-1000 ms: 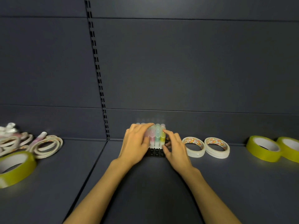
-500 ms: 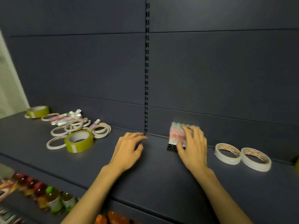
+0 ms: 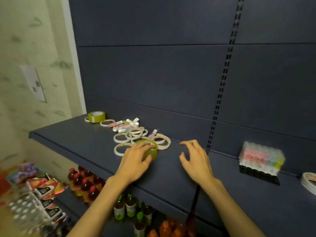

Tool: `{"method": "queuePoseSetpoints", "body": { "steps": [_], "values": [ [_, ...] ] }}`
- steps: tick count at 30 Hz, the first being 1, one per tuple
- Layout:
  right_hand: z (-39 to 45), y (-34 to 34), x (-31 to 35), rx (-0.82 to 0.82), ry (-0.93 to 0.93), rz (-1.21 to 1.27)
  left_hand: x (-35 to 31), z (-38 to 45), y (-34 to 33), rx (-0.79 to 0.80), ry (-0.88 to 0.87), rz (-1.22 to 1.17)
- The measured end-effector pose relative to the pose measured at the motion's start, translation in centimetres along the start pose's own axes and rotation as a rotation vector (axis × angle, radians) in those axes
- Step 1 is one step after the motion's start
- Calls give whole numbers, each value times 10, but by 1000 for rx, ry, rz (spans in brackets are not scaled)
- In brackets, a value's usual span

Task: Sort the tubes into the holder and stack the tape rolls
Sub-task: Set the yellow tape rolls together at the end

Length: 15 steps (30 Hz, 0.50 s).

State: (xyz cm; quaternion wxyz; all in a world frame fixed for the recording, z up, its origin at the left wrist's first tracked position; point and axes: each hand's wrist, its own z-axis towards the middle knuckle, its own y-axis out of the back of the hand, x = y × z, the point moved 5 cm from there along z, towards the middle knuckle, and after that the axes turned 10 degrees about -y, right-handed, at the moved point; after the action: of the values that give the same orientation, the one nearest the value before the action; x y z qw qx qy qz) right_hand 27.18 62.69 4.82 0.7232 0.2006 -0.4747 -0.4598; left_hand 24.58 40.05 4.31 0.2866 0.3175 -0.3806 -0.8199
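Tape roll: wide olive-green tape roll (image 3: 150,150) on the dark grey metal shelf (image 3: 89,142), beside thin white rolls (image 3: 161,141).
Left hand (image 3: 136,161): fingers curled over that roll.
Right hand (image 3: 196,159): relaxed, holding nothing.
Tubes: pastel plastic tubes (image 3: 261,157) upright in the black holder (image 3: 258,174), far right.

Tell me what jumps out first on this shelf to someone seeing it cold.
The left hand grips a green tape roll at the near edge of a jumble of white tape rolls and loose tubes on the shelf. The right hand hovers open beside it. Far right, a black holder packed with pastel tubes stands against the back panel.
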Motion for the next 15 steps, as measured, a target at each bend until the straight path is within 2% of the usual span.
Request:
{"method": "queuePoseSetpoints", "body": {
  "steps": [8,15],
  "values": [
    [18,-94,121,15,23,67,119,-40,70,23,18,13],
    [33,-143,168,9,2,-24,195,-45,89,60,23,-24]
  ]
}}
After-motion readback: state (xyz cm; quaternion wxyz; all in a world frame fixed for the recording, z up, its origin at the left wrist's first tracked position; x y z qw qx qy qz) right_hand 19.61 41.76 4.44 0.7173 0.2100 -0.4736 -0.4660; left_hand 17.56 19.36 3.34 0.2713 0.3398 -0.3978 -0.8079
